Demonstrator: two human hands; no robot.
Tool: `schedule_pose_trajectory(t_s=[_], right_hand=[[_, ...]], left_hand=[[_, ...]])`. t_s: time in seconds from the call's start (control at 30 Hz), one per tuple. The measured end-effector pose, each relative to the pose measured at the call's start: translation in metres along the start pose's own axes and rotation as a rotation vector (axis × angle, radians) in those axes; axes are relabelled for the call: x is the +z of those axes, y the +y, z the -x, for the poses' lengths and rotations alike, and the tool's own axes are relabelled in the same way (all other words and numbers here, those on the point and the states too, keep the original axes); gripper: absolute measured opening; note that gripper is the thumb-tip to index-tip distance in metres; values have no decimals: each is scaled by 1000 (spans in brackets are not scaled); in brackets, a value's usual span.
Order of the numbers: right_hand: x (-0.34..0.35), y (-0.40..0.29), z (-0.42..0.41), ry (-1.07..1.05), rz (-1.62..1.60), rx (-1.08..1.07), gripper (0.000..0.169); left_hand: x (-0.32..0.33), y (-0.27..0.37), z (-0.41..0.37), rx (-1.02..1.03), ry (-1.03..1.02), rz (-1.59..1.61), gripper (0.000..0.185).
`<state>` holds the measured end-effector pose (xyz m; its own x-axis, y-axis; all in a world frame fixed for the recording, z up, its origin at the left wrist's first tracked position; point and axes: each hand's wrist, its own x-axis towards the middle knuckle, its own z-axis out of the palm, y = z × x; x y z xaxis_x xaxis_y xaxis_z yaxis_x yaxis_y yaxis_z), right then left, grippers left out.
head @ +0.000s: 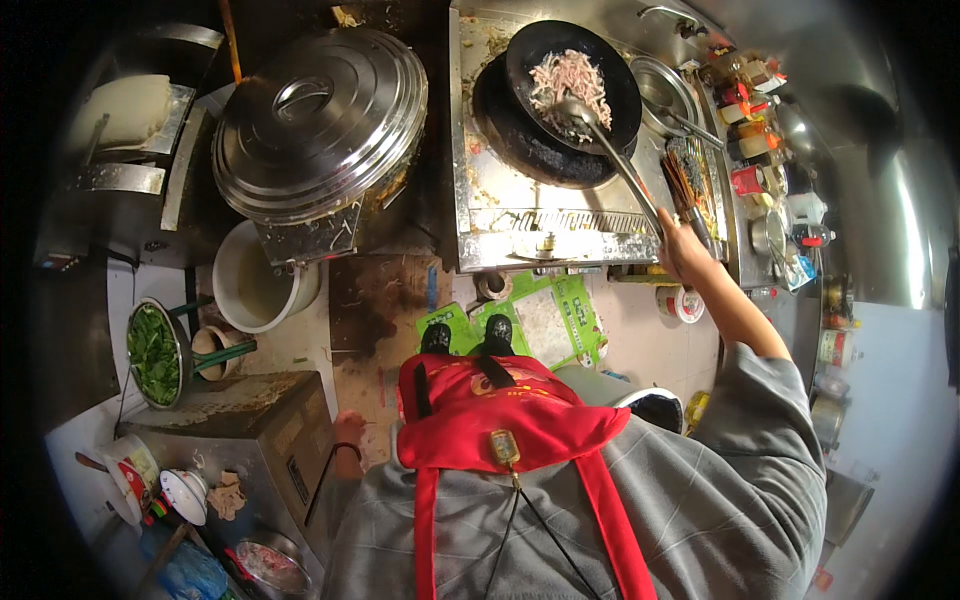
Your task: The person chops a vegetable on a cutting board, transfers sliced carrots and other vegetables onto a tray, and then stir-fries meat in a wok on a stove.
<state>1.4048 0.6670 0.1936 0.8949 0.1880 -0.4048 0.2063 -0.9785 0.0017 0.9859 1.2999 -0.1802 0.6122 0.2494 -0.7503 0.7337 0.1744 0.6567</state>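
My right hand (681,244) is closed around the long handle of a metal ladle (626,171). The ladle's bowl rests in a black wok (626,82), among pale pink strips of meat (574,73). The wok sits tilted over a dark round burner or second pan (517,161) on the steel stove. My left hand (349,429) hangs low beside my body, near a steel cabinet, with nothing visible in it; its fingers are blurred and partly hidden.
A large lidded steel pot (322,124) stands left of the stove. A metal bowl (660,90), a bamboo brush (679,180) and several seasoning containers (750,180) lie right. A white bucket (259,289), a bowl of leafy greens (155,356) and a steel cabinet (217,401) are on the left.
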Motion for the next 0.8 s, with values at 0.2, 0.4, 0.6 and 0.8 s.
schedule_pose_trajectory(t_s=[0.2, 0.4, 0.6, 0.8], right_hand=[[1, -8, -50, 154, -67, -65, 52], [0, 52, 14, -17, 178, 75, 70], [-17, 75, -63, 53, 206, -42, 67], [-37, 133, -2, -204, 259, -4, 69]], left_hand=[[50, 47, -34, 7, 96, 172, 6], [136, 164, -13, 182, -137, -107, 12], [312, 299, 49, 541, -451, -237, 21], [498, 322, 83, 367, -779, -73, 30]])
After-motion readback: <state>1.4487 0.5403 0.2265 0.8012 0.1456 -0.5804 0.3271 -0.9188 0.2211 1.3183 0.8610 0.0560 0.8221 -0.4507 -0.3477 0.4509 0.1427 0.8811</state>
